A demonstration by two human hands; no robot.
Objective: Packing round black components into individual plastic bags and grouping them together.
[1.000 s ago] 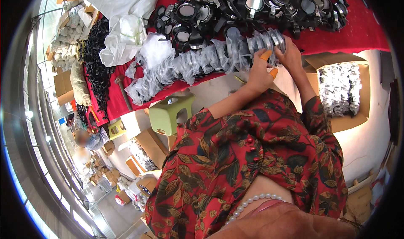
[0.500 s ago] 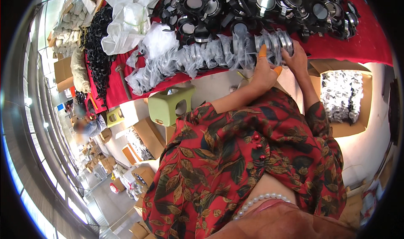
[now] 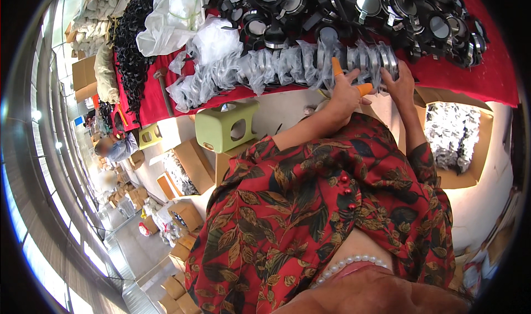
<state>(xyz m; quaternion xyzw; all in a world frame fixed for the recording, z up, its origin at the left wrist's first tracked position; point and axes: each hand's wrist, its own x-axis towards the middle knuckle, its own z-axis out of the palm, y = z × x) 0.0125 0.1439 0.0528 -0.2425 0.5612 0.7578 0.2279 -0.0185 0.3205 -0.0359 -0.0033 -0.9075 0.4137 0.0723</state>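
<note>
Along the near edge of the red-covered table runs a row of round metal-rimmed parts in clear plastic bags (image 3: 265,68), standing on edge, pressed side by side. My right hand (image 3: 400,86) grips the right end of that row, thumb on the near side and fingers round the outer face. In front of the row is my left hand (image 3: 345,92), its fingers apart and orange covers on two of them. One covered finger points up against the bags; I see nothing held in it. Behind the row lies a heap of unwrapped black round parts (image 3: 368,5) with shiny discs and metal clips.
A hammer (image 3: 162,87) lies left of the row, near white plastic bags (image 3: 174,21) and a pile of black pieces (image 3: 133,59). Below the table edge stand a green stool (image 3: 213,128) and, at right, a carton (image 3: 480,164) of wrapped parts. Another person (image 3: 119,148) is far left.
My left hand has turned, its covered fingers now spread wider. My right hand stays at the row's right end. The whole view has shifted slightly, the table sitting higher.
</note>
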